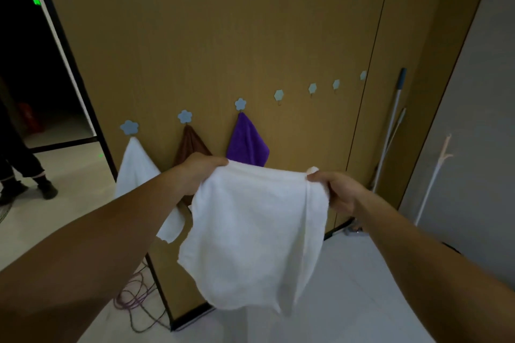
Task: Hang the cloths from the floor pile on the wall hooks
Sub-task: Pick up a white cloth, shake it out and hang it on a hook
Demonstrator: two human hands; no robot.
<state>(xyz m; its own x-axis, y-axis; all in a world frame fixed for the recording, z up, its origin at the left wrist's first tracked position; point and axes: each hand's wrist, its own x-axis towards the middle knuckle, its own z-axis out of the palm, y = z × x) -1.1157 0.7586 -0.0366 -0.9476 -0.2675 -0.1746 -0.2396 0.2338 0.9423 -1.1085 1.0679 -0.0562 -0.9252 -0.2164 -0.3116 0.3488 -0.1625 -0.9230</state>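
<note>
Wooden wall point(211, 36) carries flower hooks; a white towel point(133, 164), brown cloth point(189, 145) and purple cloth point(246, 142) hang there. Before the purple cloth, left hand point(200, 172) and right hand point(338, 191) pinch a white cloth point(256, 231) by its top corners.

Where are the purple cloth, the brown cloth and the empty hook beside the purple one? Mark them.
purple cloth point(247, 142): head view, middle of its face.
brown cloth point(191, 145): head view, upper folds.
empty hook point(278, 95): head view, blue plate.
</note>
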